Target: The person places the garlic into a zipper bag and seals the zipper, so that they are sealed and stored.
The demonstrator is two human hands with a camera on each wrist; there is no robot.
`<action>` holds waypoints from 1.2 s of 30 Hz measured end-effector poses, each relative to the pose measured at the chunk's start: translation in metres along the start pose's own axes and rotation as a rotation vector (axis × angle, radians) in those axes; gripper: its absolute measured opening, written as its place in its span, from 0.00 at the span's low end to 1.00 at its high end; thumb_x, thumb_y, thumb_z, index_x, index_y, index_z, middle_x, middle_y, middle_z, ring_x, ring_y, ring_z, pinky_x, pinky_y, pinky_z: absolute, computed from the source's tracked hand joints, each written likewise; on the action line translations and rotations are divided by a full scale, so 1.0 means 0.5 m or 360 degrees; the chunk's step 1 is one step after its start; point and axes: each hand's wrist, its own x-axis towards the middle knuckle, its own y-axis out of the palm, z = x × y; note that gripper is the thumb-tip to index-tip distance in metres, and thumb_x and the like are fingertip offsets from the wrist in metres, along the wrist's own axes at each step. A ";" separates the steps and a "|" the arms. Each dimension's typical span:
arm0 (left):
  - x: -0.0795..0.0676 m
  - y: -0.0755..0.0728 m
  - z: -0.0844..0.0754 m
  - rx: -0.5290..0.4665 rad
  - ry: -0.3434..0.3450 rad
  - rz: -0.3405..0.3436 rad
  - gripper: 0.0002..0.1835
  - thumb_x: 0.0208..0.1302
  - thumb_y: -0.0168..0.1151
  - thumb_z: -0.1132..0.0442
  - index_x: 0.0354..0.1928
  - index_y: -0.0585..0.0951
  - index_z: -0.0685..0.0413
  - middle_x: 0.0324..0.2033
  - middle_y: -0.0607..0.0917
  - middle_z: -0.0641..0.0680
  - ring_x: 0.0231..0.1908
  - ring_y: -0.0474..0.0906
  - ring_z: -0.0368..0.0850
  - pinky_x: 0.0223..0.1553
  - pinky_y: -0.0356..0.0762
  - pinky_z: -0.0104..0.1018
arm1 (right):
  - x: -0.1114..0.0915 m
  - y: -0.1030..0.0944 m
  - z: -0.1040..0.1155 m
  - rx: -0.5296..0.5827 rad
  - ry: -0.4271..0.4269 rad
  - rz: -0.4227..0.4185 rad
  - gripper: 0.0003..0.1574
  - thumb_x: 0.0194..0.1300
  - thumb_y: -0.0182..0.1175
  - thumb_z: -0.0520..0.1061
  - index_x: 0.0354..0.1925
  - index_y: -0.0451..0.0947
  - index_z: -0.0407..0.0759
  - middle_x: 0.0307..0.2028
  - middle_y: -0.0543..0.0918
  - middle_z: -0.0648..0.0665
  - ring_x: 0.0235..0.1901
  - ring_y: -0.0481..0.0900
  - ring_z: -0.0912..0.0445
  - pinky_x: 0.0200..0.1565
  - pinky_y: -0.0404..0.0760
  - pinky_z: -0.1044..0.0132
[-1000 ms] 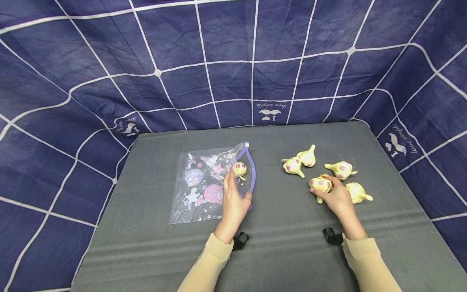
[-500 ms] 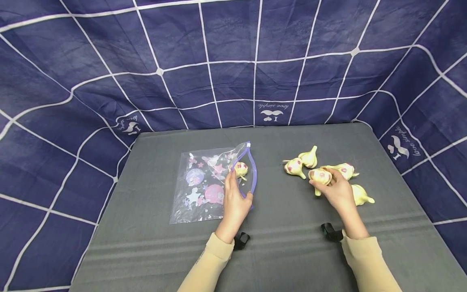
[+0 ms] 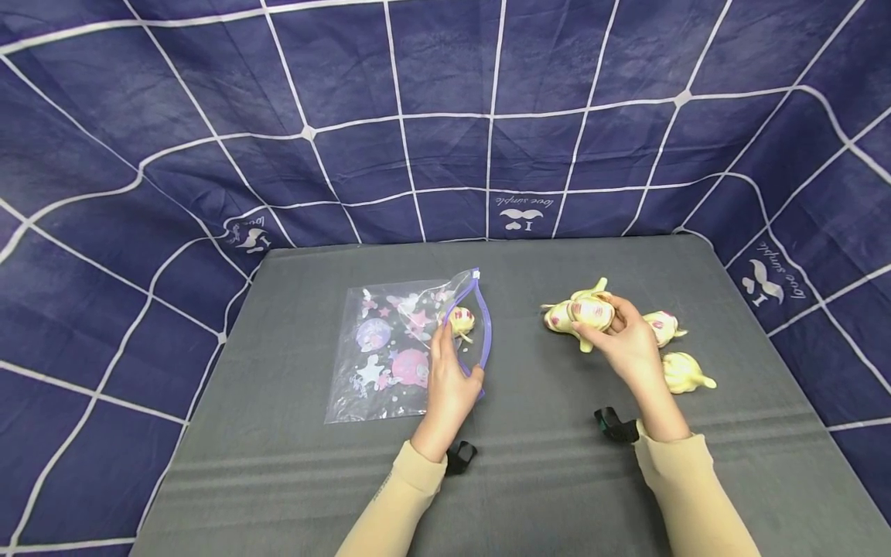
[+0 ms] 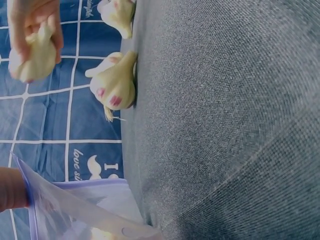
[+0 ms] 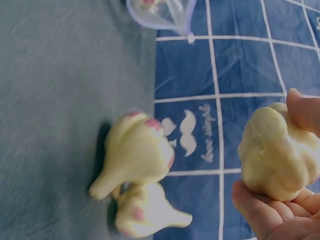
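Above the grey fabric-covered counter (image 3: 529, 480), the right hand (image 3: 629, 348) grasps a pale-yellow, pink-patched garlic bulb (image 3: 593, 313), which looks light, firm and smooth, best held around its plump sides. To its left, the left hand (image 3: 448, 387) grips the open mouth of a clear, printed plastic bag (image 3: 379, 367), probably limp and slippery, steadiest by its purple rim (image 3: 486, 329).

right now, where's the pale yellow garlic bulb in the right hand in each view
Head: the pale yellow, pink-patched garlic bulb is right of centre, in the right hand.
Left wrist: the bulb is upper left.
Right wrist: the bulb is at the right, around mid-height.
Shared landmark: clear plastic bag with purple rim, left of centre, lower left and top centre respectively.
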 end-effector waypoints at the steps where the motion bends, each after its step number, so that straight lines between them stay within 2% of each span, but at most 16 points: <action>1: 0.000 0.000 0.000 -0.0001 -0.0001 0.0006 0.46 0.47 0.66 0.73 0.72 0.58 0.67 0.69 0.61 0.65 0.66 0.66 0.63 0.62 0.71 0.55 | 0.001 0.004 0.004 0.0036 -0.0021 0.0004 0.46 0.60 0.69 0.43 0.69 0.60 0.29 0.60 0.76 0.28 0.43 0.72 0.82 0.41 0.74 0.87; 9: 0.000 0.001 -0.003 0.0003 -0.0012 0.0012 0.47 0.47 0.67 0.73 0.72 0.59 0.66 0.69 0.62 0.64 0.65 0.68 0.63 0.61 0.71 0.55 | 0.015 0.040 0.039 0.0216 -0.0126 0.0062 0.41 0.58 0.70 0.39 0.66 0.65 0.32 0.61 0.76 0.31 0.44 0.74 0.81 0.44 0.75 0.85; 13: -0.001 0.002 -0.004 0.0012 -0.0011 0.0005 0.47 0.47 0.67 0.73 0.72 0.59 0.66 0.69 0.62 0.64 0.64 0.69 0.63 0.60 0.72 0.55 | 0.018 0.053 0.052 0.0208 -0.0149 0.0089 0.41 0.56 0.70 0.37 0.66 0.66 0.32 0.60 0.77 0.31 0.43 0.74 0.81 0.43 0.75 0.85; 19: -0.001 0.004 -0.003 0.0046 0.0015 -0.0013 0.47 0.46 0.68 0.73 0.72 0.59 0.67 0.69 0.63 0.64 0.66 0.66 0.64 0.63 0.69 0.55 | 0.022 0.078 0.061 0.0172 -0.0134 0.0146 0.41 0.56 0.71 0.38 0.66 0.67 0.34 0.60 0.78 0.32 0.43 0.74 0.80 0.43 0.75 0.85; 23: -0.001 0.005 -0.003 0.0072 0.0016 -0.0013 0.47 0.46 0.68 0.72 0.71 0.60 0.67 0.69 0.63 0.64 0.66 0.66 0.65 0.64 0.68 0.56 | 0.028 0.107 0.059 0.0243 -0.0115 0.0269 0.43 0.56 0.71 0.38 0.67 0.65 0.35 0.61 0.77 0.33 0.47 0.77 0.74 0.42 0.77 0.82; 26: -0.002 0.004 -0.004 0.0085 0.0014 -0.0010 0.47 0.46 0.69 0.71 0.71 0.60 0.67 0.69 0.63 0.64 0.65 0.67 0.66 0.63 0.69 0.56 | 0.031 0.135 0.056 0.0286 -0.0110 0.0374 0.43 0.56 0.71 0.37 0.67 0.65 0.35 0.60 0.77 0.32 0.52 0.81 0.62 0.42 0.79 0.79; 30: -0.002 0.004 -0.004 0.0087 0.0008 -0.0002 0.47 0.47 0.69 0.71 0.72 0.60 0.67 0.69 0.63 0.64 0.65 0.67 0.66 0.62 0.69 0.57 | 0.035 0.173 0.050 0.0307 -0.0119 0.0495 0.43 0.55 0.71 0.37 0.67 0.65 0.35 0.60 0.78 0.32 0.58 0.79 0.47 0.42 0.80 0.76; 33: -0.002 0.004 -0.003 0.0077 0.0006 0.0011 0.47 0.47 0.69 0.71 0.72 0.59 0.67 0.70 0.61 0.64 0.66 0.66 0.65 0.63 0.68 0.57 | 0.037 0.196 0.047 0.0280 -0.0132 0.0554 0.44 0.55 0.72 0.39 0.67 0.66 0.36 0.61 0.78 0.34 0.59 0.79 0.45 0.42 0.80 0.75; 36: -0.002 0.003 -0.002 0.0069 -0.0004 0.0041 0.48 0.48 0.69 0.72 0.73 0.58 0.67 0.72 0.59 0.64 0.68 0.63 0.64 0.64 0.67 0.56 | 0.038 0.211 0.047 0.0211 -0.0151 0.0555 0.44 0.54 0.73 0.42 0.66 0.67 0.38 0.60 0.79 0.36 0.57 0.80 0.47 0.42 0.80 0.74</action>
